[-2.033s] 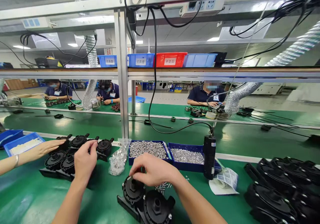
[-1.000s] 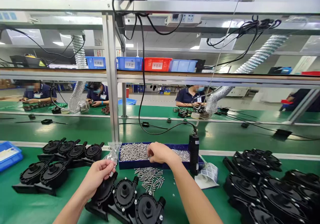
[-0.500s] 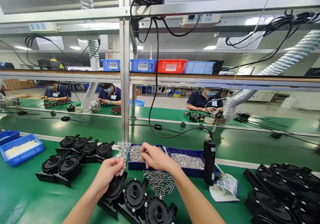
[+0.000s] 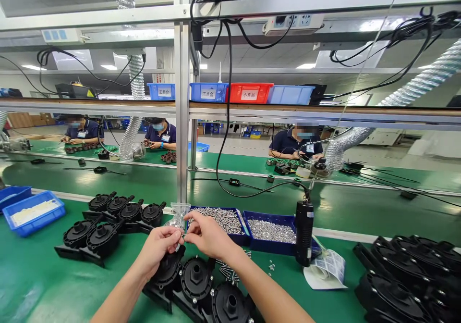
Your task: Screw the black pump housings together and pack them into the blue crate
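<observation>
One right hand (image 4: 209, 236): drawn back from above the screw tray (image 4: 240, 239), its fingertips pinching a slim piece (image 4: 184, 235) too small to identify.
Left hand (image 4: 156, 251): thumb and forefinger closed together beside that piece; any hold of its own cannot be told.
Slim piece: between both hands' fingertips, above the black housings (image 4: 197, 276), the move having brought both hands to one spot.
Black housings: on the green bench (image 4: 29, 270), metal fasteners showing at their rims.
Loose screws (image 4: 226, 271): scattered beside the housings, partly hidden by the right forearm.
</observation>
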Demonstrator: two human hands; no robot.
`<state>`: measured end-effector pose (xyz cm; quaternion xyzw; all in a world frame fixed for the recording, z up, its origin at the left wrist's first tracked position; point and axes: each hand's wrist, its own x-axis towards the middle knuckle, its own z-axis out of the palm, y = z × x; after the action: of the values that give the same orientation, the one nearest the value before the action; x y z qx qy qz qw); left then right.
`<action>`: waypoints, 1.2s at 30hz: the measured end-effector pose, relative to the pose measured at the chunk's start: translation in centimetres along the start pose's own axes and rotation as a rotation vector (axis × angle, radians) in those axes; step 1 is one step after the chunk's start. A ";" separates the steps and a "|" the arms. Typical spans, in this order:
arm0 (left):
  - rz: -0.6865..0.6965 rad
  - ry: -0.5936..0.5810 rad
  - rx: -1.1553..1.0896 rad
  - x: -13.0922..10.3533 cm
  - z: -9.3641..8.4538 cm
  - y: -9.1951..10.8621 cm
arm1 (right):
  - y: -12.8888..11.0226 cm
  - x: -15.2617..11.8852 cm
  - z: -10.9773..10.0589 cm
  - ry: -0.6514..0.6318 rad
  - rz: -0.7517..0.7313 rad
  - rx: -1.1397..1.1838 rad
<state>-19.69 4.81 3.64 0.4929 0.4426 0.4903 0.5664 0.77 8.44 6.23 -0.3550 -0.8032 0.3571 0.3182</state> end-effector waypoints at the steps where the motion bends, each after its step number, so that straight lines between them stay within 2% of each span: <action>1: 0.002 -0.006 0.008 0.0 0.0 0.0 | 0.0 0.0 0.0 -0.005 -0.012 -0.002; 7: 0.008 -0.046 0.050 0.1 -0.2 0.1 | 1.1 0.3 0.3 -0.060 0.000 0.212; 12: -0.013 -0.029 -0.016 0.1 -0.3 0.2 | 1.9 0.8 0.5 -0.091 0.019 0.332; 15: -0.009 0.010 -0.075 0.3 -0.5 0.1 | 2.0 1.1 0.5 -0.086 0.019 0.344; 18: 0.005 0.136 -0.158 0.9 -0.8 -0.2 | 1.5 0.9 0.2 -0.086 0.014 0.298; 20: 0.012 0.248 -0.212 1.3 -1.1 -0.4 | 0.7 0.4 0.2 -0.097 -0.038 0.193; 22: 0.014 0.318 -0.245 1.6 -1.3 -0.6 | -0.3 -0.3 0.6 -0.151 -0.152 -0.065; 25: 0.015 0.336 -0.251 1.9 -1.4 -1.0 | -1.7 -1.3 1.9 -0.281 -0.290 -0.561; 27: 0.018 0.332 -0.248 1.9 -1.4 -1.3 | -2.4 -1.8 2.8 -0.348 -0.297 -0.762; 31: 0.028 0.325 -0.245 1.9 -1.2 -1.5 | -2.8 -2.2 3.7 -0.404 -0.280 -0.919; 36: 0.032 0.330 -0.245 2.0 -1.1 -1.5 | -2.6 -2.6 4.3 -0.339 -0.287 -0.981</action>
<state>-20.32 6.87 1.96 0.3402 0.4584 0.6236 0.5341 -1.99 3.55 5.30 -0.2863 -0.9562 -0.0546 0.0267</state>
